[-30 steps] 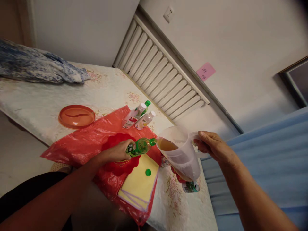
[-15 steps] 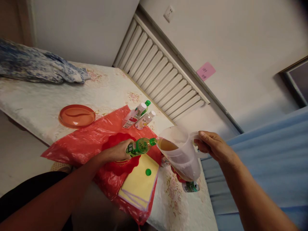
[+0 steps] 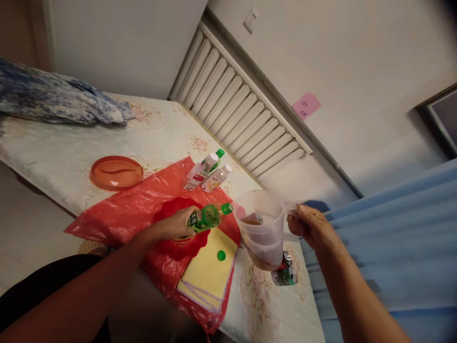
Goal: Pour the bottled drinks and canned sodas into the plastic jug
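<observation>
My left hand is closed round a green drink bottle, tilted with its open mouth at the rim of a translucent plastic pitcher. Brownish liquid shows inside the pitcher. Its handle is gripped by my right hand, which holds it above the table. Beneath the bottle lies a red scalloped plate. A green bottle cap rests on yellow cloths with pale purple edges, on a red plastic bag.
Several bottles stand behind the bag. An orange divided dish is at the left, and drink cans sit right of the pitcher. Blue-white fabric lies at the far left. A radiator and blue curtain border the table.
The pitcher has swung from leaning toward the bottle to nearly upright, and its base has moved left, uncovering more of the cans. My left hand keeps the bottle almost where it was.
</observation>
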### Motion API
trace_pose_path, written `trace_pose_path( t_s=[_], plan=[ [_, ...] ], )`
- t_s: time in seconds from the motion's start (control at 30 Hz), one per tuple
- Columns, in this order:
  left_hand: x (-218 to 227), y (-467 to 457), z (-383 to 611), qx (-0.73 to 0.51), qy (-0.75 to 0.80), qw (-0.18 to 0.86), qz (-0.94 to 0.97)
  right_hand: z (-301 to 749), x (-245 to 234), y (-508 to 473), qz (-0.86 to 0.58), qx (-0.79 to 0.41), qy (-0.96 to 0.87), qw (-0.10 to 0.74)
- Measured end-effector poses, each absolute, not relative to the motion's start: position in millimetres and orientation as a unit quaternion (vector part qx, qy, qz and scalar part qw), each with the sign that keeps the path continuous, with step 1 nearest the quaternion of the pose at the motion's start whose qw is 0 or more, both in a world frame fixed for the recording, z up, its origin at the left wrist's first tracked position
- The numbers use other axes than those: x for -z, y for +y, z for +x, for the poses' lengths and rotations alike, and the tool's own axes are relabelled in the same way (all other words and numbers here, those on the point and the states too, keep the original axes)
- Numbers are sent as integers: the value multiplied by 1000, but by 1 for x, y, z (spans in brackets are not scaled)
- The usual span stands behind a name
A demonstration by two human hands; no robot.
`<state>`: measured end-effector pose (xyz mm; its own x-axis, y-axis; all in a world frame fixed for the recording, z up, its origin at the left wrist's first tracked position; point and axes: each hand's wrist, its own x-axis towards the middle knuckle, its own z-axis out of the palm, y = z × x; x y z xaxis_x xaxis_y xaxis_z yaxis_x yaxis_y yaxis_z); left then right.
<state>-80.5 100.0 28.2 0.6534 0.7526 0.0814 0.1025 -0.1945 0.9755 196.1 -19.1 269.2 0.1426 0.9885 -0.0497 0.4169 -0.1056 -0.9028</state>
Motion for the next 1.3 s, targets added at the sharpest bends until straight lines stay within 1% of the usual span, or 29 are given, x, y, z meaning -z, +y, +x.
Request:
trace_pose_path(
  t_s=[0.17, 0.3, 0.43, 0.6, 0.73, 1.0, 1.13, 1.3],
  plan=[
    [-31, 101, -83, -316, 293, 593, 680, 199, -253, -23, -614, -382, -514, 461],
    [-30, 105, -86, -352, 302, 596, 656, 193, -239, -22, -574, -403, -486, 522],
    [-35, 106, -91, -417, 328, 550, 645, 176, -224, -21, -539, -401, -427, 605],
    [-43, 102, -96, -486, 364, 475, 637, 151, -204, -15, -506, -403, -362, 671],
    [-46, 101, -99, -542, 397, 433, 602, 131, -184, -8, -491, -406, -339, 692],
    [-47, 104, -103, -632, 496, 302, 513, 99, -140, 6, -470, -406, -329, 711],
    [-48, 106, -104, -652, 498, 274, 502, 86, -119, 15, -466, -408, -331, 712],
    [-51, 103, -106, -641, 516, 276, 497, 73, -102, 23, -475, -391, -348, 707]
  ],
)
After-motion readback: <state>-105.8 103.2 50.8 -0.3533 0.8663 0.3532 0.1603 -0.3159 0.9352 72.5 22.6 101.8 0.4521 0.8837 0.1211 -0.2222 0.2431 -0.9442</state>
